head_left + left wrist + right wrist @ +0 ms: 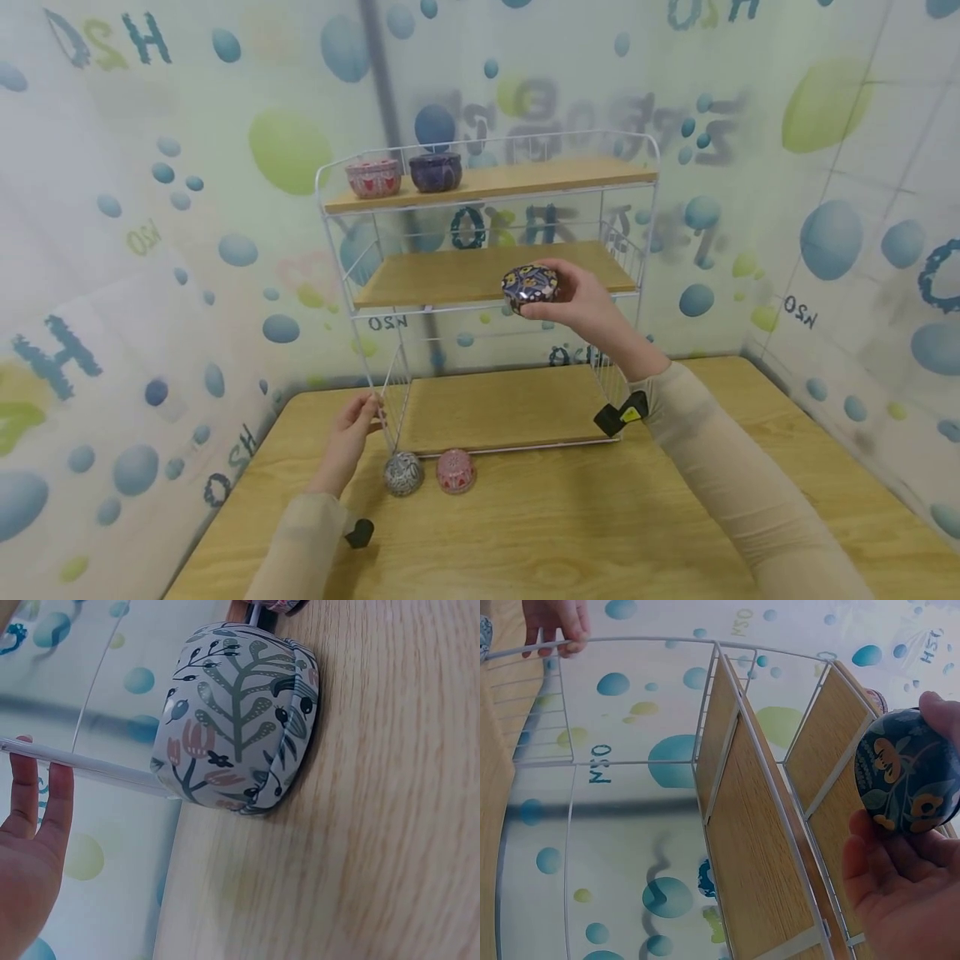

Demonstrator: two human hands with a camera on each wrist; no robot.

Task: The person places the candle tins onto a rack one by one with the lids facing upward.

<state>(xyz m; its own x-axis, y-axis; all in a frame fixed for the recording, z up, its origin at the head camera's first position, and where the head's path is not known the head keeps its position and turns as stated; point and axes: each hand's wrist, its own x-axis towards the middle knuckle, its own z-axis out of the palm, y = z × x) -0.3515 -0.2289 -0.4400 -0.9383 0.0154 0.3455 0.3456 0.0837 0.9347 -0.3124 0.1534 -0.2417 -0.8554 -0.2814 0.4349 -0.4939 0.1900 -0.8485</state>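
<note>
Over the feed I saw the table [570, 533], the three-tier rack [510, 408] on it, and its middle shelf [442, 275]. Low on the left front post [362, 346], my left hand [354, 425] held on; my right hand [583, 304], up before that shelf, gripped a round floral tin [529, 286].

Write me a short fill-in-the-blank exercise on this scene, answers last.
1. The top board bears exactly ____ containers.
2. In the head view, the dark floral container in the right hand overlaps the ____ board's front edge.
3. The left hand holds the rack's frame, coloured ____.
4. In the head view, the grey-and-white container sits ____ of the pink one on the table.

Missing words: two; middle; white; left.
</note>
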